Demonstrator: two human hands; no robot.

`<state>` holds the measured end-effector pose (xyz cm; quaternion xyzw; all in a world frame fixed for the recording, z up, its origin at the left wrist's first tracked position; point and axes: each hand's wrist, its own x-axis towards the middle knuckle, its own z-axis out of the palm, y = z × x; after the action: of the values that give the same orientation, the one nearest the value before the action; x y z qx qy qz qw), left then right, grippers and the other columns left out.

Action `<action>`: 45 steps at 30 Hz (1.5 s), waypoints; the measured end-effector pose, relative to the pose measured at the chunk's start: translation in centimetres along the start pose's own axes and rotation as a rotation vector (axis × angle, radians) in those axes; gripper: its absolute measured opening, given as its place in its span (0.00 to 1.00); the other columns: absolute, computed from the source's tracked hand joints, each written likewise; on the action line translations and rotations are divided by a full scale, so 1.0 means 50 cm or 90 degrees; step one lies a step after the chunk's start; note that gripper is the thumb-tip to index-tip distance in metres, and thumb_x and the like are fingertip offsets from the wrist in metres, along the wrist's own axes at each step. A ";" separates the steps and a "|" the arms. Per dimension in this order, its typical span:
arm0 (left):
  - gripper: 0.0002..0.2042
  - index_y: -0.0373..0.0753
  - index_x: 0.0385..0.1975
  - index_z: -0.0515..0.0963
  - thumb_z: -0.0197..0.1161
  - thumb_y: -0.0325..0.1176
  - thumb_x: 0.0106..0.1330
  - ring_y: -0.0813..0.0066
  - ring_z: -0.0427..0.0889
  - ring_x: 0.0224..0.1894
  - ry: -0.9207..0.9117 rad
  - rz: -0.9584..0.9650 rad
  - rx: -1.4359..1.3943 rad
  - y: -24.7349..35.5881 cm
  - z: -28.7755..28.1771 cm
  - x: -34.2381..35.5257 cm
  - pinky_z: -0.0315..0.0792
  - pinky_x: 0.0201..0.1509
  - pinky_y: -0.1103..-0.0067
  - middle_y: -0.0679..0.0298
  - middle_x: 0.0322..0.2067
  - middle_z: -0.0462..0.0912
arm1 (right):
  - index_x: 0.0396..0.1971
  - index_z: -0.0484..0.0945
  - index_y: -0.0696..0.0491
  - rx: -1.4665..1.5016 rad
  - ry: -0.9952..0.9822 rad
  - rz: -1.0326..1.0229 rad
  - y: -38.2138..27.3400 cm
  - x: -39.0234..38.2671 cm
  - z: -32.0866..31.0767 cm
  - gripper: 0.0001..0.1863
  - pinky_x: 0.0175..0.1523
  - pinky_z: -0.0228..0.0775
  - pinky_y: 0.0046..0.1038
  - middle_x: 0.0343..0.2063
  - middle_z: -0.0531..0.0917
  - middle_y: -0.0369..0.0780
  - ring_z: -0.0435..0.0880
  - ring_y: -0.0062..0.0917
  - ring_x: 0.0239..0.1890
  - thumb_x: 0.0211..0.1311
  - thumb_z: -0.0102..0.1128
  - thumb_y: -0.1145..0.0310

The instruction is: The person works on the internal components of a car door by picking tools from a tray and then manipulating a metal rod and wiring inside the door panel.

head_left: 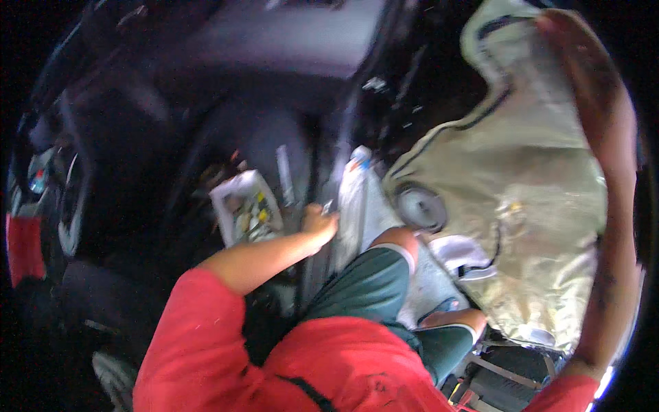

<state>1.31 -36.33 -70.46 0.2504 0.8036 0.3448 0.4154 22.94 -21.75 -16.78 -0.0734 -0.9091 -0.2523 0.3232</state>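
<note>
My left hand [320, 225] is closed beside the door sill [319, 268]. A small shiny bit shows at its fingertips, too blurred to name. Across the right side stands a large beige car door panel [542, 199] with dark edging and a round grey speaker [420, 207] low on its near-left part. My right arm reaches up along the panel's right side. At the top, my right hand [557, 29] grips the panel's upper edge, its fingers partly hidden and dim.
Left of my left hand, a white box [252, 206] holds several small mixed parts. Beyond it lies the dark car interior, with a pale seat-like surface [295, 34] at the back. A black bag-like thing [504, 374] sits at lower right, and something red [26, 248] at far left.
</note>
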 end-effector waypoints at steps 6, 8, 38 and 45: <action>0.51 0.40 0.80 0.52 0.73 0.53 0.62 0.41 0.72 0.71 -0.074 0.006 0.245 0.062 -0.057 -0.036 0.66 0.74 0.53 0.40 0.68 0.72 | 0.37 0.87 0.50 -0.114 0.023 0.113 -0.033 0.048 0.019 0.04 0.45 0.77 0.42 0.33 0.80 0.42 0.85 0.43 0.41 0.63 0.67 0.69; 0.46 0.39 0.78 0.58 0.73 0.51 0.64 0.43 0.76 0.67 -0.056 0.185 0.263 0.108 -0.063 -0.093 0.68 0.73 0.56 0.42 0.64 0.76 | 0.35 0.88 0.49 -0.142 0.023 0.147 -0.017 0.054 0.031 0.06 0.45 0.78 0.42 0.32 0.81 0.41 0.85 0.40 0.41 0.65 0.69 0.63; 0.33 0.48 0.75 0.67 0.59 0.57 0.75 0.43 0.65 0.73 0.489 1.267 -0.063 0.778 -0.064 -0.233 0.59 0.75 0.53 0.46 0.71 0.66 | 0.69 0.73 0.56 -0.264 -0.243 -0.117 0.026 -0.097 -0.132 0.31 0.78 0.58 0.46 0.70 0.74 0.48 0.69 0.44 0.75 0.77 0.54 0.49; 0.44 0.58 0.84 0.47 0.52 0.69 0.73 0.39 0.39 0.84 0.480 1.268 0.154 0.791 0.001 -0.157 0.40 0.81 0.42 0.44 0.83 0.40 | 0.70 0.71 0.58 -0.387 -0.295 -0.152 0.015 -0.118 -0.125 0.39 0.77 0.59 0.42 0.69 0.74 0.50 0.69 0.42 0.75 0.76 0.47 0.38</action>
<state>10.10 -16.53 -36.44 0.7101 0.3431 0.5017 -0.3555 31.20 -24.11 -16.00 -0.1144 -0.8439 -0.5226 0.0410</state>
